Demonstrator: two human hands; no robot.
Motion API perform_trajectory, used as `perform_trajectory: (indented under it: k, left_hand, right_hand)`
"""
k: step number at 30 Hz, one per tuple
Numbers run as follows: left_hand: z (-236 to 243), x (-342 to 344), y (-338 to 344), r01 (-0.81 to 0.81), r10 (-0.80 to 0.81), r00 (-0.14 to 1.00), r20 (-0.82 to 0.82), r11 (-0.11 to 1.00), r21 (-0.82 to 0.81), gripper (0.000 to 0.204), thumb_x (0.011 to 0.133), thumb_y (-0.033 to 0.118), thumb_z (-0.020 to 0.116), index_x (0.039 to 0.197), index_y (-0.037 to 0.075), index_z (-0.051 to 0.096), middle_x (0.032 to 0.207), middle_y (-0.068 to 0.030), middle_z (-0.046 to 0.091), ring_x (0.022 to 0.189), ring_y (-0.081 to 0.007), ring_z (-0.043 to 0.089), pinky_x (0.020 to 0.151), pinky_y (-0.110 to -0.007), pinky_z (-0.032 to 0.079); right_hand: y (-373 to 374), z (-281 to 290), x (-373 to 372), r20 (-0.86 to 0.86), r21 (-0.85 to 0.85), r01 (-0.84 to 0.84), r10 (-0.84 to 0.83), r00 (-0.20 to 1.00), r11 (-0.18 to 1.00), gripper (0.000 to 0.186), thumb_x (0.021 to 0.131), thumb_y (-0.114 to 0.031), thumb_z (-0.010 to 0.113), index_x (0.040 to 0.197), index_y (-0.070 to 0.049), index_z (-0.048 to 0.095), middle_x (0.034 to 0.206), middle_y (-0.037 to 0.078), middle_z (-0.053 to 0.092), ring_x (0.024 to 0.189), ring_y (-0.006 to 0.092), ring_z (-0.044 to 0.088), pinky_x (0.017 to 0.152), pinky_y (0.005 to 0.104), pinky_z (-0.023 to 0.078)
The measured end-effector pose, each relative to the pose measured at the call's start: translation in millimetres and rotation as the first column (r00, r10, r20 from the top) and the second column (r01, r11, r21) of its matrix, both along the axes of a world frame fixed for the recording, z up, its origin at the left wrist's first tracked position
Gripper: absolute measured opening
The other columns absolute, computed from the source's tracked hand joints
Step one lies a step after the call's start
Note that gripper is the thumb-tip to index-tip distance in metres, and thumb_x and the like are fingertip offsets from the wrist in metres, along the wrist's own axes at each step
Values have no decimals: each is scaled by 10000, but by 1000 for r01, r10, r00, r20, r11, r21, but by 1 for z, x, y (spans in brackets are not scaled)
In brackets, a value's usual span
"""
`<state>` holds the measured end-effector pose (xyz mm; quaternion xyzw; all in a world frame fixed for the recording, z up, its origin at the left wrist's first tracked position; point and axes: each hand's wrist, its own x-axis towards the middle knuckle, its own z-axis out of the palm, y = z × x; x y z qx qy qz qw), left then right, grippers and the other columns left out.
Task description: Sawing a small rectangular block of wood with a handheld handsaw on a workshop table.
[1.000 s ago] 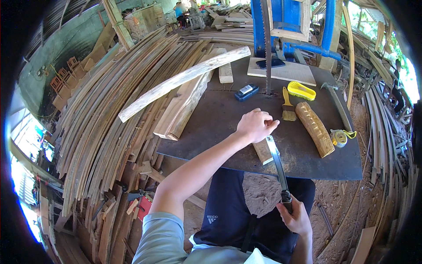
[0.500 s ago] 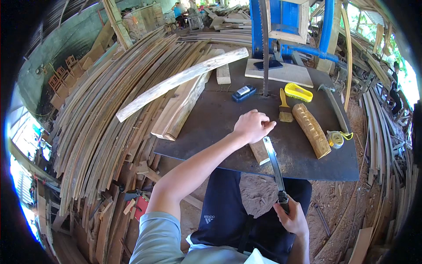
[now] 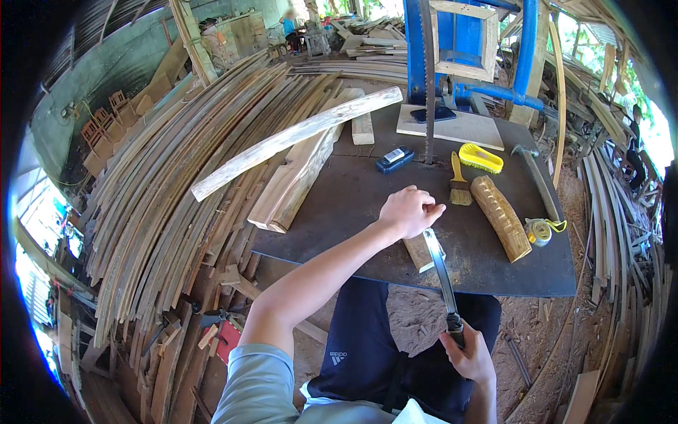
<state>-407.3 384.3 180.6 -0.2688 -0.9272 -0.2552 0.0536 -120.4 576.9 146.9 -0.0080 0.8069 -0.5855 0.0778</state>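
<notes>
Apparently, shaping is the step: the right hand [image 3: 469, 352], lower right of centre, clamps a metal tool [image 3: 441, 274]; the left hand [image 3: 409, 210], mid-frame, overlaps the wood block [image 3: 418, 254] on the bench [image 3: 328, 212], grip unclear. The next stroke wants steady bracing.

Greenish wall [image 3: 56, 99] L; wdn chairs [image 3: 92, 136] nr it; dirt flr [image 3: 418, 314]; daylight [image 3: 658, 138] both sides

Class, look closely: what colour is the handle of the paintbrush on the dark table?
The paintbrush handle is yellow, best seen in the head view.

Yellow scrub brush [image 3: 481, 158], hammer [image 3: 542, 185], tape measure [image 3: 539, 232]
</notes>
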Motion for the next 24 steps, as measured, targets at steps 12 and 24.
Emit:
perform_trajectory:
  k: [12, 24]
  left_hand:
    - [4, 2, 1, 4, -4, 1000, 9, 1000, 8, 424, 1007, 502, 668, 845, 141, 820, 924, -115, 783, 963, -312, 753, 874, -463, 628]
    - [-5, -4, -2, 32, -27, 996, -79, 998, 55, 440, 1022, 467, 679, 793, 107, 784, 805, -73, 743, 878, -303, 716, 779, -464, 599]
  right_hand:
    - [-6, 1, 0, -46, -24, 23, -24, 999, 999, 193, 1035, -162, 723, 941, -41, 605, 660, -4, 590, 569, 76, 529, 527, 286, 389]
    - [-7, 6, -5, -95, 280, 77, -53, 994, 957, 263, 1001, -183, 758, 966, 30, 610, 744, 225, 676, 721, 467, 687, 576, 457, 478]
